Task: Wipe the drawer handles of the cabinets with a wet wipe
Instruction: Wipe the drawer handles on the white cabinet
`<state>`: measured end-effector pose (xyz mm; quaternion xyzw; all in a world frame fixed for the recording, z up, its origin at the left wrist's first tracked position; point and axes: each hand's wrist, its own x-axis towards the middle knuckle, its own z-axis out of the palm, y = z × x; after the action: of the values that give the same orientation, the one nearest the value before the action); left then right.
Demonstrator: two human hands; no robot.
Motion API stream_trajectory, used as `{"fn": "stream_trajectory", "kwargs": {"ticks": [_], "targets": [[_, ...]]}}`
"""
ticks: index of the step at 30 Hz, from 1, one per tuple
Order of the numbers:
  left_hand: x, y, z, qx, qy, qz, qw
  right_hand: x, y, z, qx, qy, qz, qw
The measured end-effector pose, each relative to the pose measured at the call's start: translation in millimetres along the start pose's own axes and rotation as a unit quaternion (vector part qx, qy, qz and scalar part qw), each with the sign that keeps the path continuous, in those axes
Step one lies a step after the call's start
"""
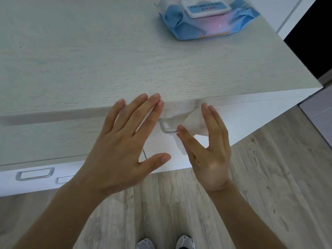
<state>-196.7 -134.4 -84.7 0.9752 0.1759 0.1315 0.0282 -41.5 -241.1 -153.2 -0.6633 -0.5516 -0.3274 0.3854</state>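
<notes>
Head view: wipes pack (206, 17) on cabinet top (89, 60), well behind hands

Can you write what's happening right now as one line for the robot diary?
right hand: wet wipe on drawer handle | left hand: open, empty | wipes pack: on cabinet top

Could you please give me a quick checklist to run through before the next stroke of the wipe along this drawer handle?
1. Wipe on the handle: ok, draped over its right part.
2. Right hand holding the wipe: ok, thumb and fingers pinch it.
3. Left hand out of the way: ok, open and flat, left of the handle.
4. Left end of the handle covered: not ok, bare metal shows.
5. Spare wipes at hand: ok, the pack lies on the cabinet top.
6. Wipe damp enough: cannot tell.
</notes>
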Motion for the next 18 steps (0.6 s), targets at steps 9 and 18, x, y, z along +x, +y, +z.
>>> {"fn": "stream_trajectory", "kwargs": {"ticks": [9, 18], "targets": [[0.5, -0.1, 1.9, -0.006, 0.012, -0.001, 1.000, -8.1, -9.5, 8.0, 0.003, -0.008, 0.020, 1.000], [0.2, 0.1, 1.3, -0.012, 0.009, -0.003, 1.000, 2.3, -21.0, 16.7, 0.065, -0.002, 0.046, 0.997]]}}
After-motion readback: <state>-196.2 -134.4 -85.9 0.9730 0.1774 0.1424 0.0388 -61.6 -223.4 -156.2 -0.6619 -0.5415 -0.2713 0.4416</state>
